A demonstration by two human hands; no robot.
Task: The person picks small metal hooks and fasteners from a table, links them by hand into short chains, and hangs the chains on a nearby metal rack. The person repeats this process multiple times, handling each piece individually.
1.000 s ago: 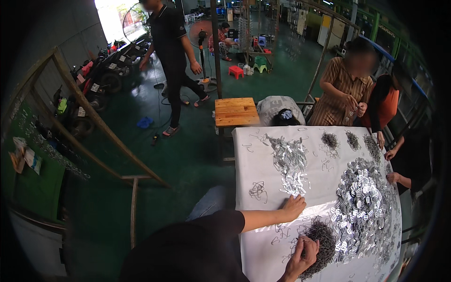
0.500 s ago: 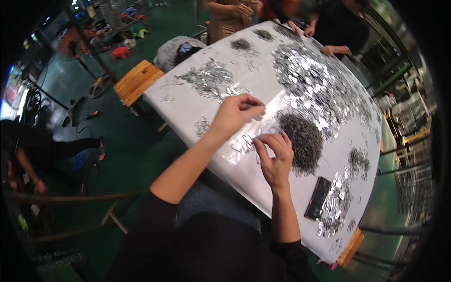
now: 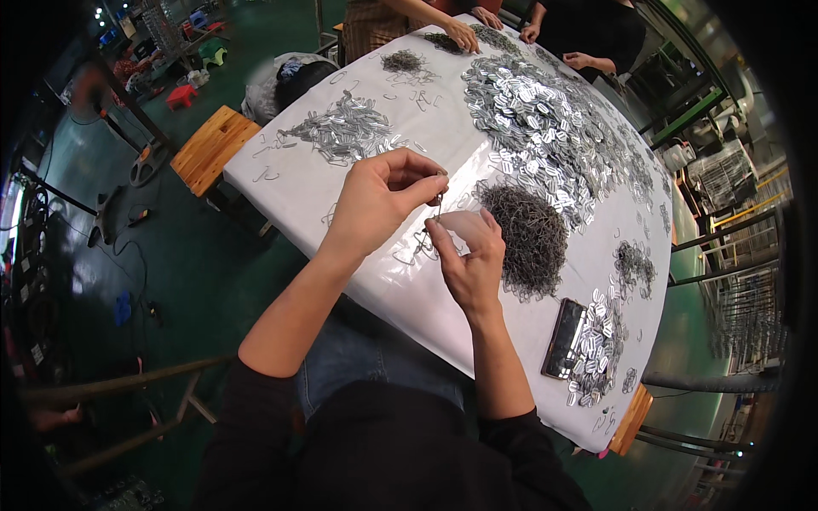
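Observation:
My left hand is closed, thumb and index finger pinching the upper end of a small bent metal wire piece. Just below it, my right hand pinches the lower end of the same piece, whose exact shape the fingertips partly hide. Under both hands lies a shiny clear plastic sheet with a few loose wire hooks on it. Right beside my right hand rises a dark heap of wire hooks. Beyond it spreads a large pile of silver slotted plates.
The white-covered table also bears a pile of silver pieces at left and a dark phone beside more slotted plates. Co-workers' hands work at the far edge. A wooden stool stands at left.
My hands have come together, closing on the wire piece between them. The view has shifted, so the table sits further left and up. A co-worker's hand now reaches onto the far piles.

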